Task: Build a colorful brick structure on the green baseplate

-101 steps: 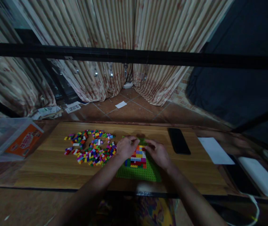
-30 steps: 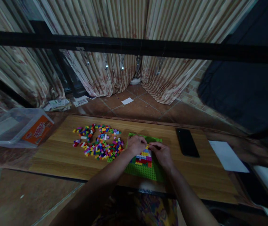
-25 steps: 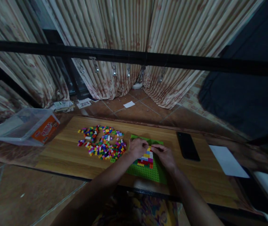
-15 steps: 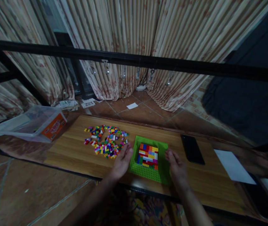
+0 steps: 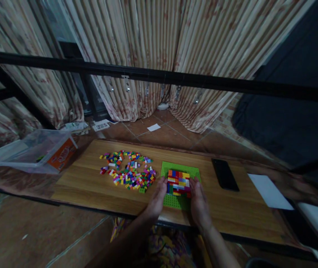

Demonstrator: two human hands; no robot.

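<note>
A block of stacked, multicoloured toy building bricks stands on a green studded baseplate on the low wooden table. My left hand lies along the block's left side, its fingers stretched out and the palm turned inward. Against the right side, my right hand is held the same way, with straight fingers. Both hands appear to touch the block, which sits between them. Their fingers and palms hide parts of its sides and of the baseplate. Left of the baseplate spreads a pile of loose small bricks.
Right of the baseplate lies a black phone, with white paper beyond it. A clear plastic box with an orange label stands at the table's left end. Behind the table are a black metal bar and striped curtains.
My hands have come inward from the baseplate's sides to the brick block. The baseplate has turned and shifted slightly. The camera view has shifted a little.
</note>
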